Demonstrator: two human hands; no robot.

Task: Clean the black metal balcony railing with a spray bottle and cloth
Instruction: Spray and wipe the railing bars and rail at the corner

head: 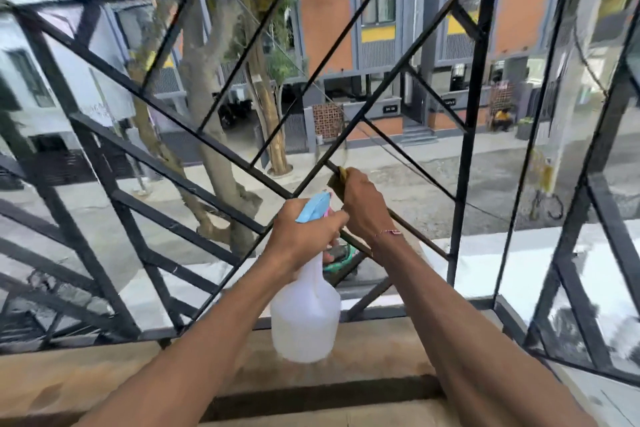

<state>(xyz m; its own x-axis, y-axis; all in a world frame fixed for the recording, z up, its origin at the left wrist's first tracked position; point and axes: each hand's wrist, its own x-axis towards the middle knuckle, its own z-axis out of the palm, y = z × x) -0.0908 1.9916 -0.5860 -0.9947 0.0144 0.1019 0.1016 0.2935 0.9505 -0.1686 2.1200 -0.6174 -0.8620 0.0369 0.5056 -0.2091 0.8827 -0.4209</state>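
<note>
The black metal balcony railing [474,121] fills the view, with diagonal bars crossing in front of me. My left hand [304,236] grips the neck of a translucent white spray bottle [306,315] with a blue trigger head, held upright just inside the railing. My right hand [363,204] grips an olive-yellow cloth [339,180] wrapped around a diagonal bar near the middle of the panel. Most of the cloth is hidden under the fingers.
A tan stone ledge [104,378] runs along the railing's base. Another railing panel [588,253] angles in at the right. Beyond the bars lie a street, tree trunks [204,80] and orange-grey buildings far below.
</note>
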